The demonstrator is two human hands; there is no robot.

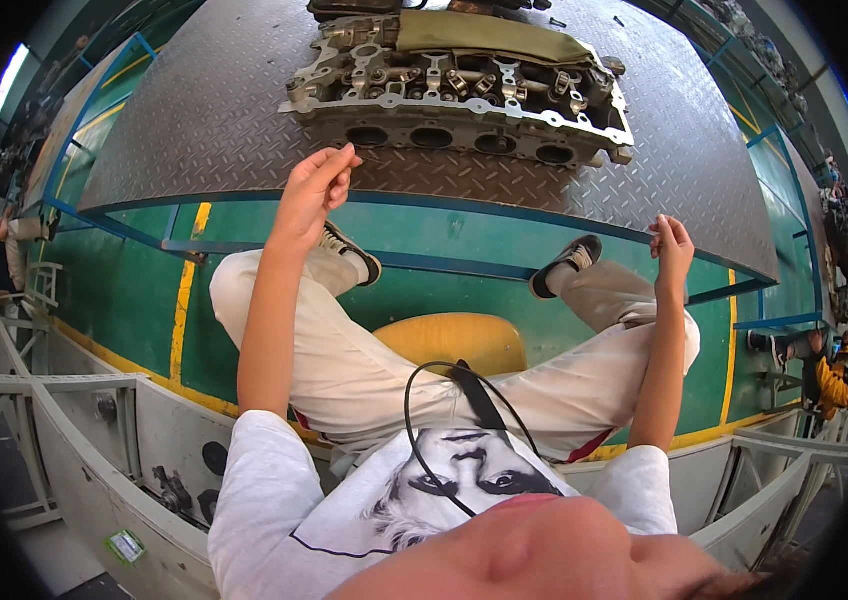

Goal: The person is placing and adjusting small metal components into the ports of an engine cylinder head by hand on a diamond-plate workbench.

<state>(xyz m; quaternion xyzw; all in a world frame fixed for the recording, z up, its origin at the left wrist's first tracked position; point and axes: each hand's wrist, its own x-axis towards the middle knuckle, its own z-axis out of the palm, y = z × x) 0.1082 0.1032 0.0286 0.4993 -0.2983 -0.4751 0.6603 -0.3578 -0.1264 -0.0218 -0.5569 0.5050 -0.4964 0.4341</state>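
An engine cylinder head [464, 105] lies on the diamond-plate metal table [214, 90], its row of round ports turned toward me and its rocker arms showing on top. My left hand [316, 192] is raised at the table's near edge, close to the left end of the cylinder head but apart from it. Its thumb and forefinger are pinched together; anything between them is too small to make out. Near the table's front right edge, my right hand [673, 248] is closed with curled fingers, and what they may hold is hidden.
A folded olive cloth [494, 36] rests on the cylinder head's far side, with dark parts behind it. I sit on a yellow stool [459, 342]. A black cable [410, 420] loops over my lap. Grey metal frames stand behind me; other people are at both sides.
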